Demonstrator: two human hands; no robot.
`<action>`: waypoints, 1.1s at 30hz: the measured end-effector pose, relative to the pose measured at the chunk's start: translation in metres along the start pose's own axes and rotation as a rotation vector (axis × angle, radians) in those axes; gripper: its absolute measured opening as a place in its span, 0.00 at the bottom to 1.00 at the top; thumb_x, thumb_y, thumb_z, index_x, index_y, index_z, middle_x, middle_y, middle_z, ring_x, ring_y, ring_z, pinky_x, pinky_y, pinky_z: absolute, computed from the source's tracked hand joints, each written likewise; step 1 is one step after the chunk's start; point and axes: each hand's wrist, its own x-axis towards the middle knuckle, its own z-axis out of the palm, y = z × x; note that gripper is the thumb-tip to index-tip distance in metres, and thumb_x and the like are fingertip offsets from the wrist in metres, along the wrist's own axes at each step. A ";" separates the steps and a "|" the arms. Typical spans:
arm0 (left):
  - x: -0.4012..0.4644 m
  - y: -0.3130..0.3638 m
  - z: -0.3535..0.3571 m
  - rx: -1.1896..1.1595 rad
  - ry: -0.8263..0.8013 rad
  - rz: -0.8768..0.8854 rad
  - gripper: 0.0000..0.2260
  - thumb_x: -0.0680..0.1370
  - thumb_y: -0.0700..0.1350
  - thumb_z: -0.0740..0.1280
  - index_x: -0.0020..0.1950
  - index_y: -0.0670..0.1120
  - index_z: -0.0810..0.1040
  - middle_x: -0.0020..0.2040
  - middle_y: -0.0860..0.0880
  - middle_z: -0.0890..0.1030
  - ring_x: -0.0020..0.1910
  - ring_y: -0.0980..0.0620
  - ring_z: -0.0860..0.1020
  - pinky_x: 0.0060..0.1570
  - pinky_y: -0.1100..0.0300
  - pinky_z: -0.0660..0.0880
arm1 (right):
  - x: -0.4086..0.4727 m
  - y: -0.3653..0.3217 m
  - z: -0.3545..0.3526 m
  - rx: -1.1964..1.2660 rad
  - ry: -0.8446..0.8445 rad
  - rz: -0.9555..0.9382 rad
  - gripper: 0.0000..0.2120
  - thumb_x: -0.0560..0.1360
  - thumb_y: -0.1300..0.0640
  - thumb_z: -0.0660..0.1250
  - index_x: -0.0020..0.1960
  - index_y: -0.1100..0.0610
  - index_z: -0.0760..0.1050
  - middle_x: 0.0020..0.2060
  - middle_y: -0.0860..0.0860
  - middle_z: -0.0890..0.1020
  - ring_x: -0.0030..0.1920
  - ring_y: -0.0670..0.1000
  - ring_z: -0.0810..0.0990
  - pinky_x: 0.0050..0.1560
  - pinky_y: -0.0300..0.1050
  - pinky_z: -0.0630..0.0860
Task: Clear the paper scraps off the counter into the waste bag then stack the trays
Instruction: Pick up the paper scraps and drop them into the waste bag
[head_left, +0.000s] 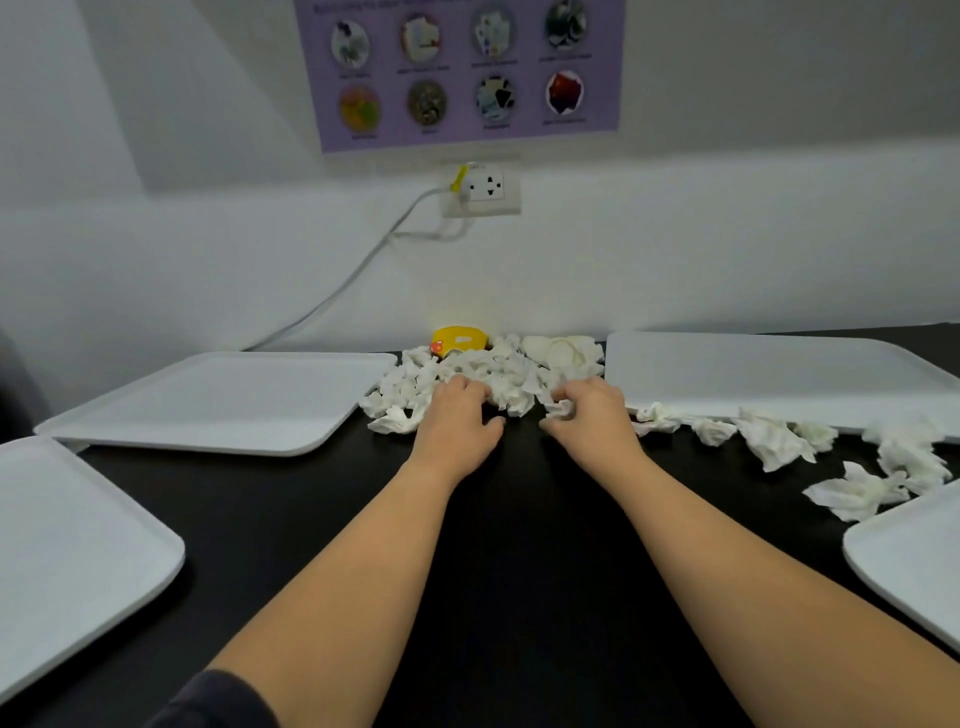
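Head view, at the black surface —

**Desk:** Where do the paper scraps stand?

**Photographer:** Nearly all still out. The main heap of paper scraps lies at the far middle of the surface against the wall, between the far-left tray and the far-right tray. A looser trail of scraps runs along the near edge of the far-right tray and spills toward the near-right tray.

**Desk:** And the hands?

**Photographer:** Both are at the near edge of the heap. The left hand rests palm down, fingers curled into the scraps; whether its grip has closed on any I cannot tell. The right hand has a narrow grip, fingers pinched round a small crumpled scrap.

**Desk:** The waste bag?

**Photographer:** Not in the picture. Nothing shows scraps binned yet.

**Desk:** Trays?

**Photographer:** Four white trays, counting the near-left tray, all lying flat and unstacked; the two left ones seem to meet at a corner. Stacking is wholly ahead, I judge, as is most of the clearing.

**Desk:** Anything else?

**Photographer:** A yellow object sits behind the heap, touching it. Above it, a wall socket with a white cable, and a purple poster.
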 end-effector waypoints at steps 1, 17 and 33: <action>0.001 0.000 0.000 -0.011 0.003 -0.002 0.15 0.76 0.44 0.65 0.62 0.43 0.74 0.60 0.46 0.71 0.62 0.47 0.67 0.61 0.58 0.65 | 0.002 0.000 0.001 -0.011 -0.008 -0.004 0.15 0.72 0.60 0.69 0.58 0.61 0.76 0.58 0.57 0.73 0.62 0.57 0.67 0.61 0.42 0.64; -0.056 0.006 -0.038 -0.302 0.100 -0.041 0.17 0.75 0.34 0.61 0.64 0.44 0.72 0.57 0.50 0.70 0.49 0.54 0.71 0.54 0.65 0.68 | -0.040 -0.020 -0.009 -0.008 -0.013 -0.085 0.04 0.74 0.66 0.65 0.47 0.62 0.77 0.50 0.56 0.73 0.52 0.55 0.73 0.48 0.41 0.65; -0.220 0.014 -0.131 -0.491 0.411 -0.123 0.19 0.71 0.33 0.66 0.57 0.51 0.75 0.52 0.52 0.76 0.39 0.60 0.75 0.42 0.71 0.74 | -0.182 -0.122 -0.014 0.245 -0.060 -0.336 0.03 0.73 0.62 0.67 0.46 0.59 0.79 0.47 0.52 0.76 0.45 0.46 0.73 0.41 0.29 0.66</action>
